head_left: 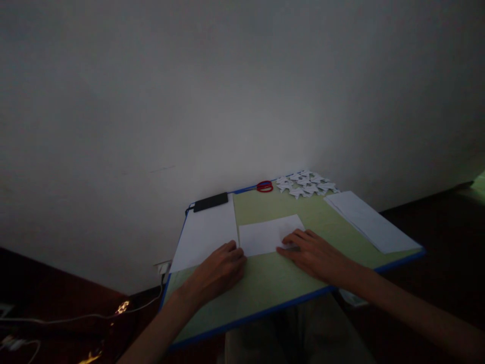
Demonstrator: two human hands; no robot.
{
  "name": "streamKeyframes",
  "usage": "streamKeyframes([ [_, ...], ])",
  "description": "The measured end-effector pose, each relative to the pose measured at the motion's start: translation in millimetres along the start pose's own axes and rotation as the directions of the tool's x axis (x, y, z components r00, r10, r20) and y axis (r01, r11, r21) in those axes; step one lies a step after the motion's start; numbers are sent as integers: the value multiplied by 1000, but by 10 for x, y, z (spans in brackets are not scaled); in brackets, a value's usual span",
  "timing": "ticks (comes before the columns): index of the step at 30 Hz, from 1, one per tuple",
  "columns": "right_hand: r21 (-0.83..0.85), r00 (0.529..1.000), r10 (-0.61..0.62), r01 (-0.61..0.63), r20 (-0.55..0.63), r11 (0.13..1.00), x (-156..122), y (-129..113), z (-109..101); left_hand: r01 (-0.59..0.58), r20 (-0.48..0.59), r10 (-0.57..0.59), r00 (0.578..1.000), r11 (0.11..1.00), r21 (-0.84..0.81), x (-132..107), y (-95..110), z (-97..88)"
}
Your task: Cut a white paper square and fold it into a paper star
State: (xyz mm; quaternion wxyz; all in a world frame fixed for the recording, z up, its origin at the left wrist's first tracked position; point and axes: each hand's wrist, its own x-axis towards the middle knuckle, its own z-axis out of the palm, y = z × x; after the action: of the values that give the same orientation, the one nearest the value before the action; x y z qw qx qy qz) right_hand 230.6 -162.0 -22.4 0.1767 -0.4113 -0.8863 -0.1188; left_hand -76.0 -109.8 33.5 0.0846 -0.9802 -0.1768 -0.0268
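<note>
A white folded-looking sheet of paper [261, 236] lies in front of me near the middle of a green-topped table. My left hand [225, 268] is closed, its curled fingers at the paper's lower left corner. On the right part of the same paper rests my right hand [308, 253], fingers bent over it and thumb at the lower edge, gripping it there. The undersides of both hands' fingers are hidden.
A large white sheet [206, 237] lies at left, with a black flat object [210, 202] on its far end. Red-handled scissors [264, 186] and several folded paper pieces [305, 183] lie at the back. More white paper [373, 222] lies right. The table [265, 283] has a blue edge; a wall [242, 101] stands behind.
</note>
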Motion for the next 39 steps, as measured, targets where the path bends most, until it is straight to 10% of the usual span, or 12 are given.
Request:
streamKeyframes([
  [18, 6, 1000, -23, 23, 5, 1000, 25, -3, -53, 183, -117, -185, 976, 983, -28, -279, -81, 118],
  [22, -6, 1000, -9, 9, 25, 1000, 33, -42, -59, 261, -276, -270, 922, 963, -70, -105, 162, 148],
  [28, -64, 998, -39, 43, 58, 997, 58, -42, -108, 359, -136, -373, 918, 926, -119, 294, 643, 218],
  [39, 34, 963, -180, 176, 202, 984, 515, 20, -223, 480, -134, -492, 860, 870, -113, 354, 840, 311],
])
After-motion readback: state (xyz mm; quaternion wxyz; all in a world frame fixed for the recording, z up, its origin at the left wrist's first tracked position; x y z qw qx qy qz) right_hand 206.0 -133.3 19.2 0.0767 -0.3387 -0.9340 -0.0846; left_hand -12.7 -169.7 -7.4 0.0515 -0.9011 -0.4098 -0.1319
